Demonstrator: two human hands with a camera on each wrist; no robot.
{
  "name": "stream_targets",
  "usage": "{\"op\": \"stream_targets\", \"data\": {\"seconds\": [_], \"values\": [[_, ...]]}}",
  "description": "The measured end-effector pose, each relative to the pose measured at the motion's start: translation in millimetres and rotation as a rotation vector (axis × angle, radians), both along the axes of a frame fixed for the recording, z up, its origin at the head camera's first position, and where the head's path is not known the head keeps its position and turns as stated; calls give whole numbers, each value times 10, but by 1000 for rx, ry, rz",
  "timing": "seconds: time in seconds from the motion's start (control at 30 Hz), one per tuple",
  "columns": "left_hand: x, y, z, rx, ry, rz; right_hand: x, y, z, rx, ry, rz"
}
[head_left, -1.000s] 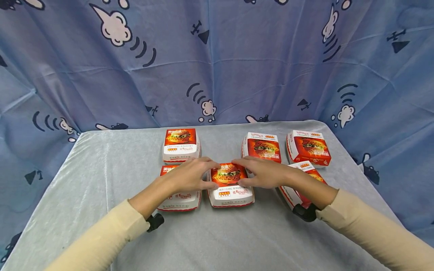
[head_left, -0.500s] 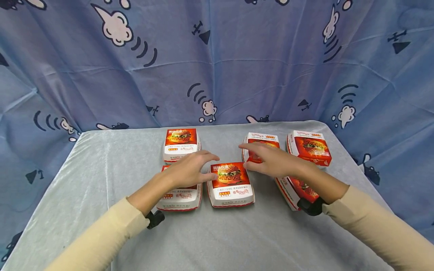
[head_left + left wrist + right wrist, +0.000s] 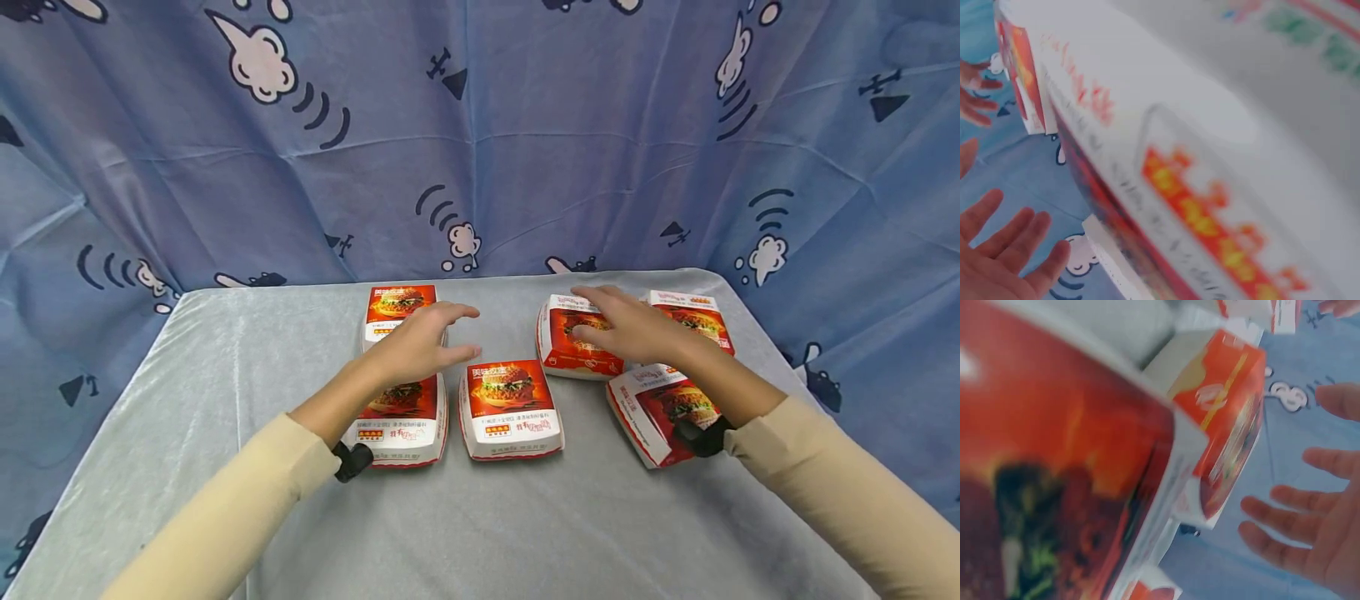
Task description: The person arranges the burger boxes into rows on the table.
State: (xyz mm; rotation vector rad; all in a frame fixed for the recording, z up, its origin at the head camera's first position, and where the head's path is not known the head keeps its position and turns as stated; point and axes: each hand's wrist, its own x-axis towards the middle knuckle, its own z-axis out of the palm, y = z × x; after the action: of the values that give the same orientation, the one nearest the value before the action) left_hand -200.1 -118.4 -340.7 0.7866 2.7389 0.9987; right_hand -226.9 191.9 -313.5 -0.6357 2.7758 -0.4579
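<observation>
grey tablecloth | front row: three burger boxes, right one angled | left hand empty, fingers spread, above left pair | right hand likewise, above right-hand boxes | back row: three matching boxes | blue curtain behind

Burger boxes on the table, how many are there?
6: back left box, front left box, front middle box, back right-middle box, back far-right box, front right box. Some are partly covered.
</observation>
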Motion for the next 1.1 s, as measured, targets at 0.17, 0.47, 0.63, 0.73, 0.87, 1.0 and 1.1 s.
{"op": "stream_targets", "data": {"seconds": [0.17, 0.47, 0.63, 0.73, 0.87, 1.0, 1.1], "values": [[-85, 31, 16, 25, -20, 36, -72, 110, -31, 43, -83, -46], [-207, 78, 26, 98, -69, 113, -136, 201, -123, 65, -175, -46], [-245, 106, 43, 129, -113, 144, -166, 217, -177, 59, -181, -25], [-261, 117, 38, 137, -128, 155, -183, 206, -190, 65, -172, -28], [-274, 140, 14, 139, -132, 160, -207, 159, -181, 72, -167, -33], [-273, 196, 8, 133, -129, 149, -234, 88, -174, 82, -167, -48], [-283, 229, 0, 125, -121, 136, -267, 13, -192, 89, -165, -55]]}}
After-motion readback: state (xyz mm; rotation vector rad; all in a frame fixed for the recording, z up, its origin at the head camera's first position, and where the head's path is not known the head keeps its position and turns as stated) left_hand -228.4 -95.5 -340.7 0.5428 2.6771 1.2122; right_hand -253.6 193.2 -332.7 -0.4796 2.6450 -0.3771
